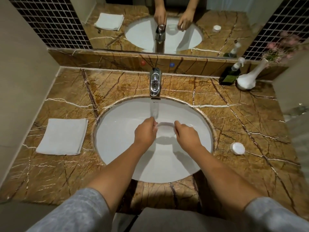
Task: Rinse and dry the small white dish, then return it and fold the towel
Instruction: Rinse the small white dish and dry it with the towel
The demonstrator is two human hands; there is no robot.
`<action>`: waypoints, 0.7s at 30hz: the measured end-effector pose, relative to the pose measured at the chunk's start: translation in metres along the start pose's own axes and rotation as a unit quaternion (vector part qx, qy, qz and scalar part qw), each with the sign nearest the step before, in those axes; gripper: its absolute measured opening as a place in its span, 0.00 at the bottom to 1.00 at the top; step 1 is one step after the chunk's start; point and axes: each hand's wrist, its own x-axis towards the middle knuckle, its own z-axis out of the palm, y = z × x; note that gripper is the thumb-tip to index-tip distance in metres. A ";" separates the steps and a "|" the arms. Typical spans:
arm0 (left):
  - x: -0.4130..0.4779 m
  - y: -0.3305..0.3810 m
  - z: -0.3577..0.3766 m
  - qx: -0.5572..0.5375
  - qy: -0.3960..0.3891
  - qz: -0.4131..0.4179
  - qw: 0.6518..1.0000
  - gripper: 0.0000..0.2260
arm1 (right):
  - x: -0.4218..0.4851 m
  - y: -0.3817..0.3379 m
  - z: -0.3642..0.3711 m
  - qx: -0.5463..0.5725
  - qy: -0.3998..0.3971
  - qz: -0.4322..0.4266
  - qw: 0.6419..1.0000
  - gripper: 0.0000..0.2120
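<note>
The rinse is going on: the left hand [145,131] and the right hand [187,133] have their fingers closed on the two ends of the dish [165,127], over the sink [117,148] beneath the running tap [155,83]. Drying, returning it and folding the towel [62,136] (it lies folded on the surface [242,131]) are left.

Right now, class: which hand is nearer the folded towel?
Left. The left hand holds the dish over the sink, on the side of the towel; the right hand holds the dish's far side.
</note>
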 end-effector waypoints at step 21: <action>-0.009 -0.067 -0.053 -0.337 0.010 -0.151 0.929 0.07 | 0.070 -0.081 -0.008 0.171 -0.095 -0.025 0.980 0.10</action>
